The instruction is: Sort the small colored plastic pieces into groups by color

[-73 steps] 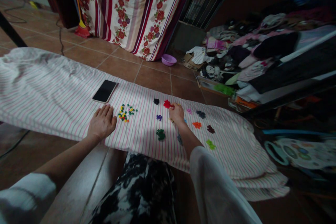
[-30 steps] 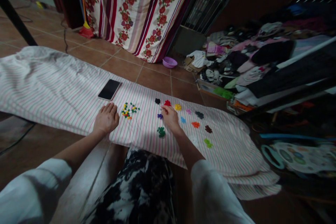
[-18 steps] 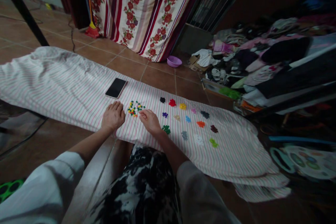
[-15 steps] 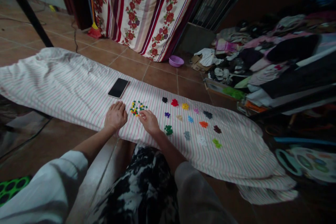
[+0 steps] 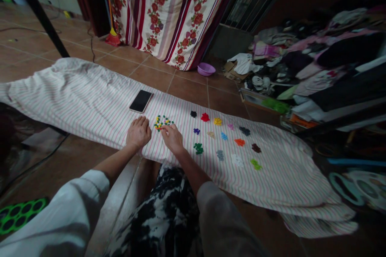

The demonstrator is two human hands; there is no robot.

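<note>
On the striped cloth, my left hand rests palm down with its fingers stretched out, just left of a pattern of small green and yellow pieces. My right hand is at the pattern's near edge, thumb and forefinger pinched together. Whatever is between those fingertips is too small to make out. Small piles sorted by colour lie to the right, among them red pieces, dark green pieces, orange pieces and lime green pieces.
A phone lies on the striped cloth beyond my left hand. Past the far edge, a purple basin stands on the tiled floor near a flowered curtain. Heaped clothes fill the right side.
The whole view has shifted slightly, so the cloth and the things on it appear further right. My right hand stays pinched at the pattern's near edge; my left hand still lies flat.
</note>
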